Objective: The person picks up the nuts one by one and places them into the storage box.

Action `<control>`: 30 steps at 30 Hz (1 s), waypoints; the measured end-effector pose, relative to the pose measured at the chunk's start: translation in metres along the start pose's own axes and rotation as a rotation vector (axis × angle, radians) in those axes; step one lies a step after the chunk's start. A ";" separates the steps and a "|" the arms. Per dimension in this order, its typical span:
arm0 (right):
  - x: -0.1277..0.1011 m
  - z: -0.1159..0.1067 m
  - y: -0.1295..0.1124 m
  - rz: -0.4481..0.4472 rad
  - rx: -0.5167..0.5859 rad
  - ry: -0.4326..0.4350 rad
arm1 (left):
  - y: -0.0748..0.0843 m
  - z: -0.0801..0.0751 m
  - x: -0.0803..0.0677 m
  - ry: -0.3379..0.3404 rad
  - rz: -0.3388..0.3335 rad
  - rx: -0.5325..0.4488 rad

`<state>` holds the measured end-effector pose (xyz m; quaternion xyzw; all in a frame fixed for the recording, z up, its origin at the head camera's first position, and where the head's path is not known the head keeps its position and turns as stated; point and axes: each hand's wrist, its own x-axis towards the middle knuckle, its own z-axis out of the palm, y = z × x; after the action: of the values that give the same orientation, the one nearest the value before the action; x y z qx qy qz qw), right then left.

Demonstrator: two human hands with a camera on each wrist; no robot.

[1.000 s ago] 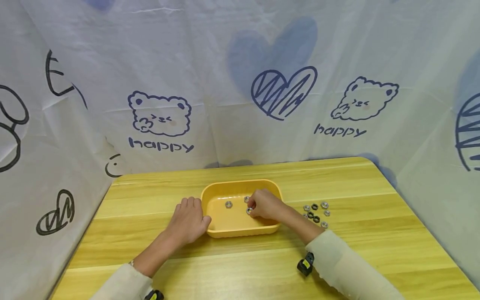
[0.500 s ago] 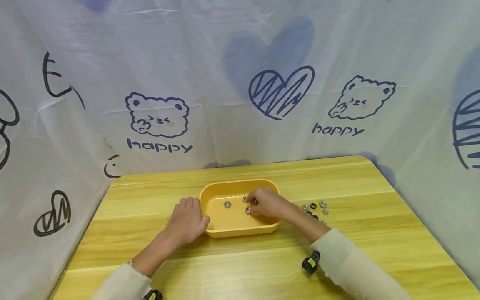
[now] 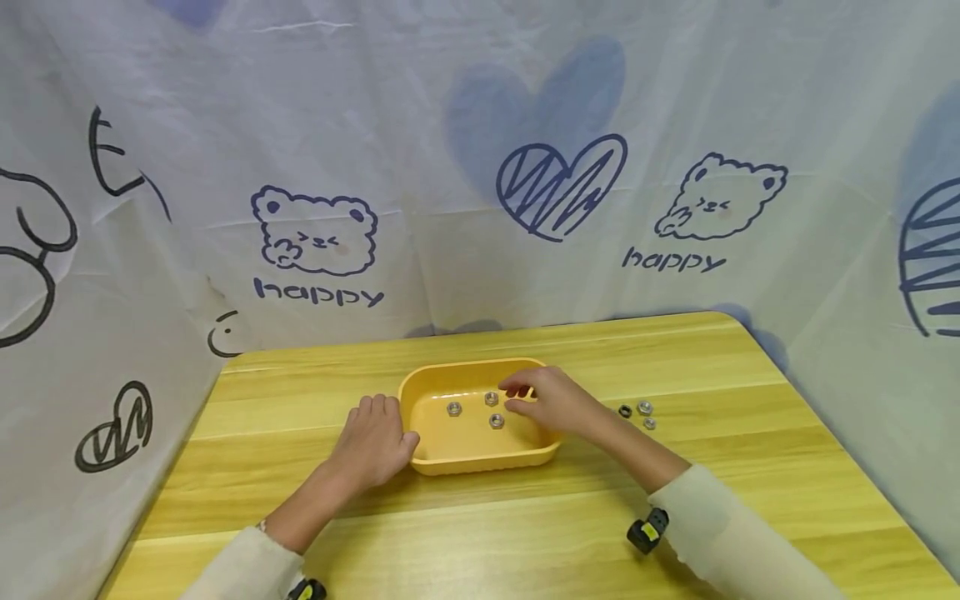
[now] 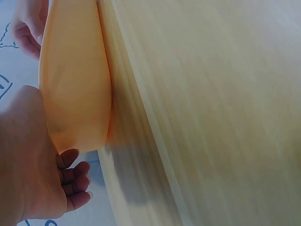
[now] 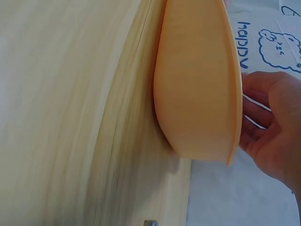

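Note:
A yellow plastic tray stands on the wooden table. My left hand grips its left end, thumb at the rim and fingers along the outer wall; the left wrist view shows those fingers bent at the tray's end. Inside lie three silver hex nuts: one at left, one farther back and one in front. Over the tray's right part hovers my right hand, thumb and fingers parted, holding nothing. From the right wrist, the tray wall partly hides the fingertips.
Right of the tray, a black nut and two silver nuts lie on the table, with my right forearm crossing just in front. A white printed cloth hangs behind and at both sides.
My right hand has let go of the front hex nut and drawn back to the right, its fingers spreading. The right forearm now covers several of the loose nuts. My left hand stays put.

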<state>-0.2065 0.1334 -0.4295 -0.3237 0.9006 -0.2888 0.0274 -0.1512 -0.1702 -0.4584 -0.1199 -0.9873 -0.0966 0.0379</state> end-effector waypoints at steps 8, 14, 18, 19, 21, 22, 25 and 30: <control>-0.011 -0.010 0.003 -0.033 -0.015 0.080 | 0.000 0.000 0.000 -0.001 -0.001 -0.001; -0.020 -0.017 0.006 -0.048 -0.010 0.173 | -0.001 0.000 0.000 0.010 0.002 0.003; -0.028 -0.020 0.010 -0.056 0.005 0.216 | 0.000 0.002 0.001 0.008 0.004 -0.007; -0.030 -0.021 0.011 -0.059 0.007 0.225 | 0.000 0.002 0.001 0.008 0.004 -0.010; -0.033 -0.022 0.014 -0.057 0.017 0.244 | 0.000 0.002 0.001 0.005 0.001 -0.011; -0.035 -0.022 0.015 -0.054 0.016 0.258 | 0.000 0.003 0.001 0.006 -0.001 -0.010; -0.040 -0.024 0.020 -0.045 0.013 0.308 | 0.000 0.003 0.001 0.007 -0.004 -0.012; -0.050 -0.026 0.028 -0.019 0.005 0.359 | 0.000 0.005 0.002 0.006 -0.005 -0.014</control>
<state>-0.1894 0.1938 -0.4297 -0.2754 0.8872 -0.3443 -0.1357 -0.1531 -0.1694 -0.4628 -0.1174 -0.9868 -0.1041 0.0399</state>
